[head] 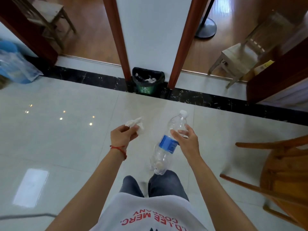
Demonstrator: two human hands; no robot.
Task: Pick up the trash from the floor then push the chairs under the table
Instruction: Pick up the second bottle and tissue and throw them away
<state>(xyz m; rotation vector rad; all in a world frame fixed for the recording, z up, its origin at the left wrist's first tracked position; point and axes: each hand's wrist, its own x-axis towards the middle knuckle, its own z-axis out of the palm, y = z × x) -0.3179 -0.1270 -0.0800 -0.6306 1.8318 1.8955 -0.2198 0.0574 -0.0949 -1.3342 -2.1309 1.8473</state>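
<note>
A crumpled white tissue (135, 125) is pinched in the left hand (120, 135) at centre frame. An empty plastic bottle (168, 142), cap uppermost, is gripped near its neck by the right hand (185, 138), just right of centre. A small green bin (147, 81) lined in black is seen at upper centre against a white pillar (153, 30). A wooden chair (283, 172) is seen at the right edge, on the glossy tiled floor (58, 147).

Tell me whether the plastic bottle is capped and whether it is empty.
Capped and seemingly empty: the plastic bottle, held tilted by the right hand, has a white cap, and no liquid shows through its clear body.
</note>
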